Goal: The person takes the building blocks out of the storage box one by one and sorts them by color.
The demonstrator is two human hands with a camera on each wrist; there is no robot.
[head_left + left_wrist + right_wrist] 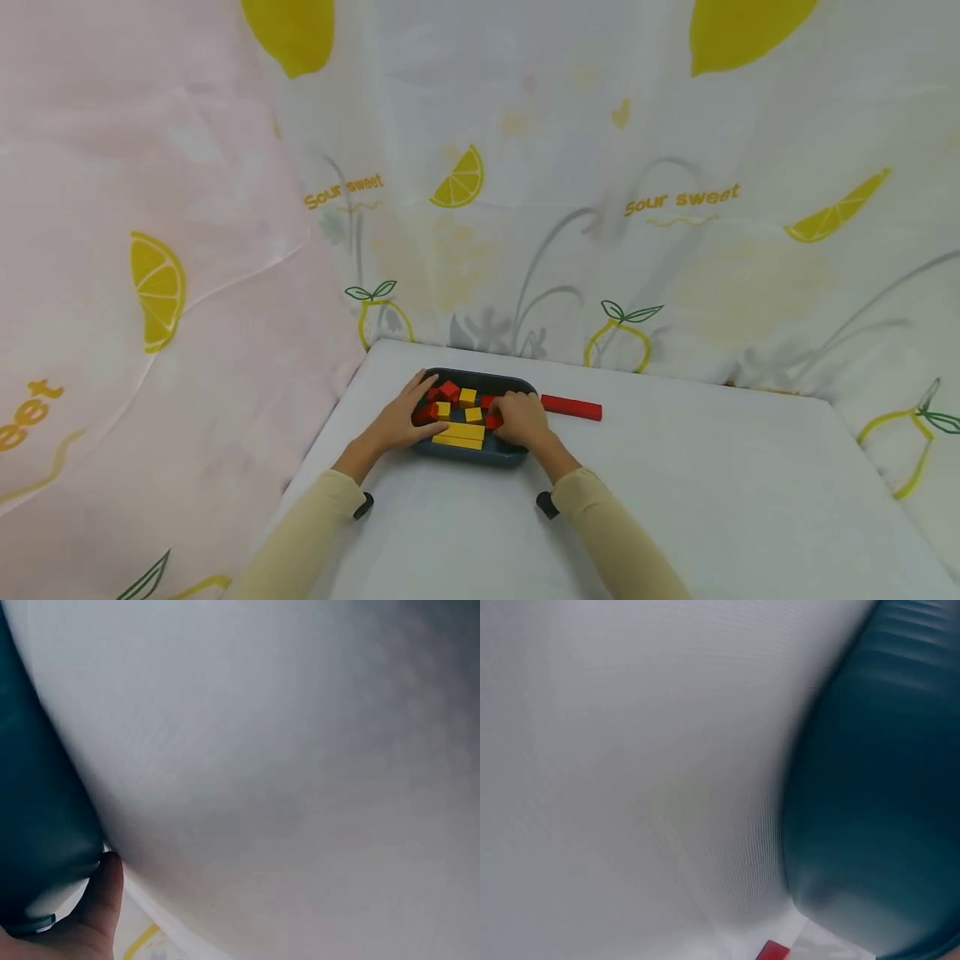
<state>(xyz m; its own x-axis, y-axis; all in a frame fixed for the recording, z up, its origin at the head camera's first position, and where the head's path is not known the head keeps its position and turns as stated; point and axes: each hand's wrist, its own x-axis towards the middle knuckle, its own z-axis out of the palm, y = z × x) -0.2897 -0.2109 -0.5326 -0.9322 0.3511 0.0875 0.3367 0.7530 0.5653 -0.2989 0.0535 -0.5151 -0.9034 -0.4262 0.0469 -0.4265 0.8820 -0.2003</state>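
Dark blue tray sits between the fingers. Left hand: spread, released, at its left end. Right hand: fingers bent inside; grasp cannot be determined. Red bar lies right of them; long yellow blocks, by the left thumb; small red and yellow blocks, between both hands.

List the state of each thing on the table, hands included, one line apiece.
Tray, upright, open-topped, loaded with blocks.
Long yellow blocks, lying side by side in the tray.
Yellow cubes, loose in the tray.
Red blocks, loose in the tray, some partly hidden.
Red bar, lying outside the tray, to its right.
Left hand, fingers spread at the tray's left end.
Right hand, fingers curled over the tray's right end; grip unclear.
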